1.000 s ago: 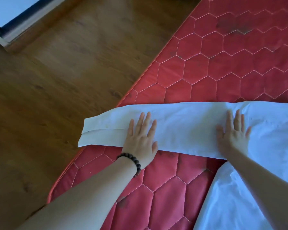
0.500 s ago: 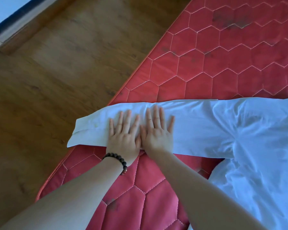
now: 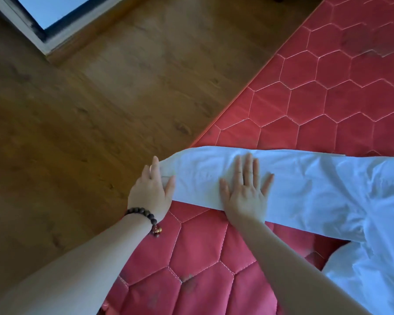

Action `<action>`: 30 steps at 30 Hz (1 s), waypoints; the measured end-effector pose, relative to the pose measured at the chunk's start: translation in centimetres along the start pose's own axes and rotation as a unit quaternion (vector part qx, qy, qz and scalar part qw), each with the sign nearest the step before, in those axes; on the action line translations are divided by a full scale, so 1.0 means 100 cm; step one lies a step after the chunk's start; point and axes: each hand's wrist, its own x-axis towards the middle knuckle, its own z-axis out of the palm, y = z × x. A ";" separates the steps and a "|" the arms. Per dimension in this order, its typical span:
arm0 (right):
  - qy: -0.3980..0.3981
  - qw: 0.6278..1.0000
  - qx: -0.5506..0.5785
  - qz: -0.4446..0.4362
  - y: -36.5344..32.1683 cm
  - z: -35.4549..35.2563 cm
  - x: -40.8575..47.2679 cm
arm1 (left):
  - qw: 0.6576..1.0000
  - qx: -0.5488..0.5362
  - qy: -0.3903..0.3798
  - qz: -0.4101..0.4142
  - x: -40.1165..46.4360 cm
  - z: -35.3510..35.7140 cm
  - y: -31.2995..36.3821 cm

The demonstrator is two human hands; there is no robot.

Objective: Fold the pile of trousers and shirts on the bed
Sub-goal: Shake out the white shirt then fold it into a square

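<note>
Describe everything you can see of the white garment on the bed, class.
The white garment looks like thin, lightly creased cotton. A long, flattened sleeve or leg stretches leftward across the red quilted mattress to its edge; the wrinkled body bunches at the right. The right hand presses flat on it, fingers spread. The left hand holds its end, though its grip is partly hidden.

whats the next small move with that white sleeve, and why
Probably fold the sleeve back toward the shirt body. The left hand holds its end at the mattress edge, while the right hand presses flat on it mid-length, so it could serve as the anchor for the fold.
</note>
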 end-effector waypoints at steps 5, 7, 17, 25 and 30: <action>-0.040 0.991 -0.048 -0.117 -0.065 0.018 -0.012 | 0.947 -0.228 -0.102 -0.202 0.019 -0.009 -0.020; -0.040 0.991 -0.057 -0.115 -0.071 0.019 -0.012 | 0.919 -0.320 -0.092 -0.211 0.025 -0.013 -0.025; -0.111 0.986 0.006 -0.126 -0.089 -0.009 -0.019 | 0.929 -0.346 0.085 -0.098 0.017 -0.053 -0.004; 0.038 0.994 0.103 0.004 -0.085 -0.088 -0.004 | 0.921 -0.358 0.092 0.125 -0.029 -0.104 0.079; 0.119 0.985 0.085 0.087 0.003 -0.148 -0.015 | 0.942 -0.233 0.022 0.239 -0.069 -0.075 0.126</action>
